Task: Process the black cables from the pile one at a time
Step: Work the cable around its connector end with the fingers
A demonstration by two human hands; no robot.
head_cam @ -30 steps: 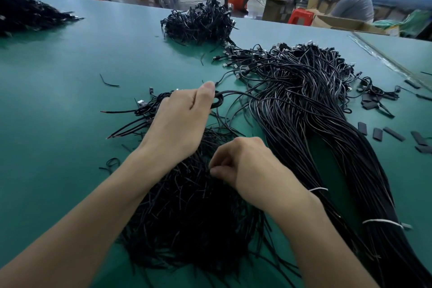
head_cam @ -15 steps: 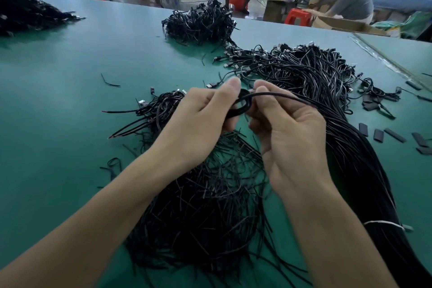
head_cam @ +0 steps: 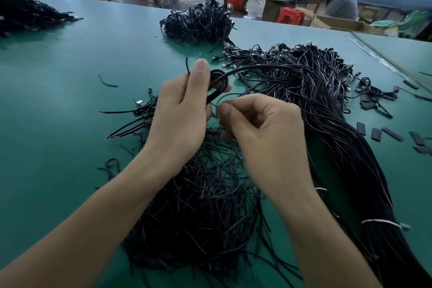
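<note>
My left hand grips a black cable coiled into a small loop above the table, thumb raised beside it. The cable's free length arcs right into the long bundle of black cables. My right hand pinches a thin black tie wire just below the loop. Under both hands lies a heap of short black tie wires. Several finished coiled cables lie left of my left hand.
Another heap of coiled black cables sits at the back of the green table, and one more heap at the far left. Flat black sleeves lie at the right. A person sits beyond the table.
My right hand rose from the tie heap to the loop, then dropped just below it, now pinching a thin tie wire. My left hand lifted the loop slightly.
</note>
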